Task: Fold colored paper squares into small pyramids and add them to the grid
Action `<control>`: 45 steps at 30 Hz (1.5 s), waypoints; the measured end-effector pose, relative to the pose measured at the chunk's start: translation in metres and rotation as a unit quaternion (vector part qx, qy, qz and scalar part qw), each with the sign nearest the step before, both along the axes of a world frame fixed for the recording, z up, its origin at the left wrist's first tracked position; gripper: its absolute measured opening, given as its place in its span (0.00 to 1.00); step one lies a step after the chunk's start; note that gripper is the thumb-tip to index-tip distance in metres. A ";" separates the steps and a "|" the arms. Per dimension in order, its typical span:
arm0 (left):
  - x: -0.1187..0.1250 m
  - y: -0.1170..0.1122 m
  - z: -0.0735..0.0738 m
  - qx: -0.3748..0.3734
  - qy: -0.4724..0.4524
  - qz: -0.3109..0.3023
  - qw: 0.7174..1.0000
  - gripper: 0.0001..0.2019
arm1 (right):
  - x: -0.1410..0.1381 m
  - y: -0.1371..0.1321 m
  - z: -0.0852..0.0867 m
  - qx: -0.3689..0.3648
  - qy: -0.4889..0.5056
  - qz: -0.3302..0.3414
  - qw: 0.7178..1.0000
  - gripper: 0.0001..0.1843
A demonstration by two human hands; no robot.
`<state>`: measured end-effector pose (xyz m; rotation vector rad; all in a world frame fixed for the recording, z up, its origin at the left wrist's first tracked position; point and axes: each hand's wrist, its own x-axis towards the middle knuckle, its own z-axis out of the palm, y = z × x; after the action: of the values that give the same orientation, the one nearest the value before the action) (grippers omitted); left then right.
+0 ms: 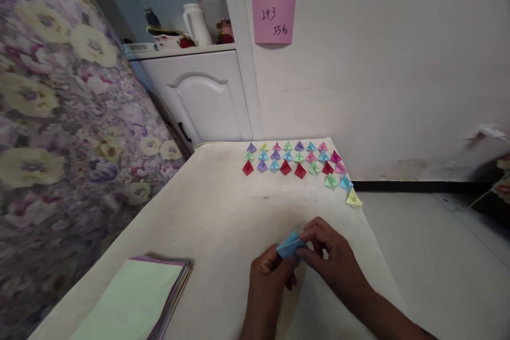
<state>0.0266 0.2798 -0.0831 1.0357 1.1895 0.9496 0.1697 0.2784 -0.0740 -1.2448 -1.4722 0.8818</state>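
Note:
My left hand (268,281) and my right hand (330,257) meet low over the white table (223,212), both pinching a small folded blue paper piece (289,245). The fingers of each hand are closed on its edges. At the table's far end lie several finished folded paper shapes (297,162) in red, purple, blue, green, pink and yellow, set in rows. A stack of coloured paper sheets (137,303), pale green on top, rests at the near left of the table.
A floral-patterned cover (59,117) rises along the left. A white cabinet (203,95) with a jug (197,24) on its shelf stands behind. A pink note (274,13) hangs on the wall. Floor (438,255) lies right of the table.

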 end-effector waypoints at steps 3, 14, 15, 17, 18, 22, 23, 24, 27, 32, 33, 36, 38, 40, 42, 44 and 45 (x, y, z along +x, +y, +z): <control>0.000 -0.002 0.002 -0.006 -0.013 0.004 1.000 0.10 | -0.001 0.000 -0.002 -0.008 0.005 0.006 1.000 0.03; -0.002 -0.004 0.001 -0.002 -0.052 -0.015 0.999 0.08 | -0.004 -0.003 -0.003 0.000 0.034 0.027 0.999 0.05; -0.002 -0.004 0.001 -0.003 -0.056 -0.019 0.998 0.08 | -0.005 -0.004 -0.003 0.004 0.030 0.030 0.999 0.06; -0.003 -0.003 0.002 -0.003 -0.070 -0.022 0.997 0.07 | -0.005 -0.004 -0.004 0.018 0.026 0.036 0.999 0.08; -0.004 -0.003 0.003 -0.001 -0.075 -0.021 0.997 0.07 | -0.005 -0.005 -0.005 0.025 0.026 0.039 0.999 0.09; -0.005 -0.004 0.004 0.000 -0.081 -0.026 0.996 0.08 | -0.004 -0.005 -0.010 0.048 0.027 0.042 0.998 0.10; -0.005 -0.004 0.005 0.000 -0.083 -0.027 0.996 0.08 | -0.004 -0.005 -0.011 0.056 0.025 0.046 0.997 0.10; -0.005 -0.004 0.005 -0.001 -0.086 -0.027 0.996 0.08 | -0.004 -0.005 -0.011 0.065 0.022 0.049 0.996 0.11; -0.006 -0.004 0.007 -0.003 -0.099 -0.029 0.995 0.09 | -0.003 -0.005 -0.011 0.100 0.012 0.065 0.993 0.13; -0.008 -0.003 0.010 -0.006 -0.117 -0.043 0.992 0.11 | -0.001 -0.004 -0.010 0.126 0.017 0.082 0.989 0.15; -0.008 -0.002 0.010 -0.008 -0.121 -0.049 0.991 0.11 | -0.001 -0.004 -0.010 0.125 0.022 0.085 0.988 0.15; -0.010 -0.001 0.012 -0.018 -0.152 -0.073 0.986 0.12 | 0.001 -0.004 -0.011 0.120 0.033 0.100 0.987 0.15; -0.011 -0.001 0.011 -0.017 -0.181 -0.078 0.980 0.13 | 0.002 -0.004 -0.011 0.126 0.029 0.108 0.986 0.15; -0.012 -0.001 0.009 -0.019 -0.213 -0.077 0.974 0.15 | 0.003 -0.005 -0.012 0.141 0.015 0.114 0.983 0.16; -0.012 -0.001 0.008 -0.029 -0.240 -0.068 0.968 0.18 | 0.005 -0.005 -0.012 0.155 -0.004 0.120 0.981 0.18; -0.012 -0.002 0.008 -0.042 -0.250 -0.060 0.966 0.21 | 0.006 -0.005 -0.011 0.165 -0.023 0.125 0.978 0.20; -0.011 -0.002 0.008 -0.041 -0.245 -0.057 0.967 0.22 | 0.007 -0.005 -0.011 0.170 -0.032 0.127 0.977 0.21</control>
<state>0.0156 0.2780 -0.0751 0.7350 0.7419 0.9850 0.1762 0.2732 -0.0854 -0.8520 -1.7766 0.7192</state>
